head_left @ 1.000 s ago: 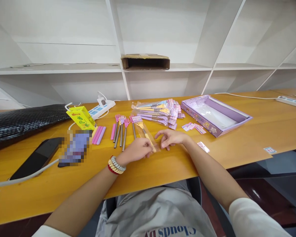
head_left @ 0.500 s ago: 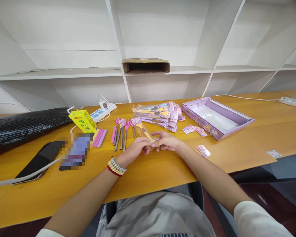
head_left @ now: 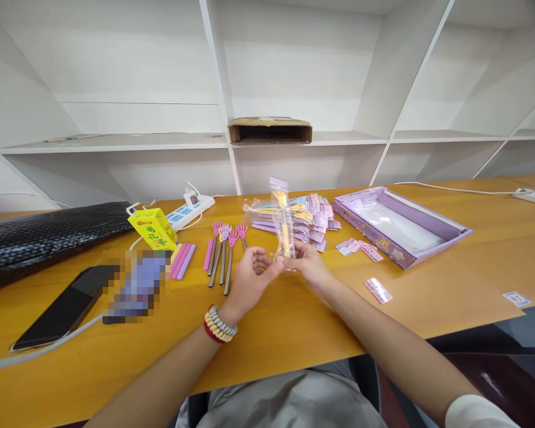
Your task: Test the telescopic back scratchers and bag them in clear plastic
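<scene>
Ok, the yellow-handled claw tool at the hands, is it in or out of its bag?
In: the bag's shiny clear film runs around the claw tool, from its yellow head to its handle.

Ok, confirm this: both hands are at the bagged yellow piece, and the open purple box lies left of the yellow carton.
Wrong side: the head view shows the open purple box right of the yellow carton. The left hand and right hand are at the bagged yellow piece.

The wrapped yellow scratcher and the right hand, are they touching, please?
Touching. The head view shows the right hand gripping the wrapped yellow scratcher at its lower end.
</scene>
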{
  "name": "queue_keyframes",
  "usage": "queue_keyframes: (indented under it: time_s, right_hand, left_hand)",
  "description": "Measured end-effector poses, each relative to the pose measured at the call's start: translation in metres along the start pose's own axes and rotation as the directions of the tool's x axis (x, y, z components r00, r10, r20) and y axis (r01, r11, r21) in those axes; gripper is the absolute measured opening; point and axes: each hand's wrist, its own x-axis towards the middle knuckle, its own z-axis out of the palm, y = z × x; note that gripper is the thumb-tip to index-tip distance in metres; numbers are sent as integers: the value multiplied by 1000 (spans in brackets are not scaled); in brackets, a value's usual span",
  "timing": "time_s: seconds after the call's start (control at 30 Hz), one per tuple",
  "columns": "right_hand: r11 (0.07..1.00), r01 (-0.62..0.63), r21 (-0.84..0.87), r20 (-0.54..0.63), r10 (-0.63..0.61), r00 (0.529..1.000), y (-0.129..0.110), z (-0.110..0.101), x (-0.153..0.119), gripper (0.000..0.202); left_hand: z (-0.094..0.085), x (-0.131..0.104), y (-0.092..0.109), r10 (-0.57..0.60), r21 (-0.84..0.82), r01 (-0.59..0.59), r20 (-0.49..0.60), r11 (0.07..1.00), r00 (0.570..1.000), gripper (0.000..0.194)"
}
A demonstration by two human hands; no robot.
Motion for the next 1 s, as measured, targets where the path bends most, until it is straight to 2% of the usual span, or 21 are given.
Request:
queue_keyframes:
  time_s: [0.07,0.1,0.2,0.3,0.43,0.5,0.6,0.67,0.7,0.77,0.87,0.93,1.0]
  right_hand:
    - [994,105,20,-105,-102,989,0,6,1,28]
    - [991,132,22,-128,-128,984,0,8,1,25]
    - [990,141,25,-112,-138,984,2,12,5,24]
    - [990,141,-1,-75,-141,987,6,7,11,25]
    - [980,187,-69,-55,-191,980,-2,-20,25,26]
    - [971,237,-24,-149,-238,960,-18,-42,35,29]
    - [939,332,94,-338,-283,897,-47,-79,53,33]
    - [919,388,66,-495,-308,813,-59,-100,65,34]
    - [926,376,39,-538,-297,788,-62,-108,71,36]
    - [952,306,-24,-561,-266,784,-61,-120,83,37]
    - [961,229,-154,-577,-275,769,-53,-129,102,37]
    - [949,208,-238,-566,-309,764,-50,-132,116,35]
    - [935,187,-303,-549,-332,767,-50,-137,131,32]
  left_hand:
    - [8,0,1,-31,-93,44,136,995,990,38]
    - [11,1,2,-39,-138,62,165,988,986,35]
    - [19,9,0,-30,-245,69,161,967,987,30]
    - [22,21,-4,-16,-332,71,167,940,986,28]
    - [13,43,-9,-69,-387,120,143,914,987,20]
    - [1,59,-11,-123,-334,158,125,929,985,18]
    - [-23,93,-13,-222,-135,243,152,961,963,14]
    - [-34,118,-15,-252,-10,253,49,967,966,10]
    - [-38,131,-16,-268,55,268,-5,962,963,9]
    - [-38,155,-20,-253,152,276,-154,949,955,12]
    - [-29,187,-26,-215,221,288,-302,932,929,34]
    - [-22,204,-29,-172,292,297,-385,909,907,44]
    - [-17,218,-32,-118,374,297,-432,878,894,44]
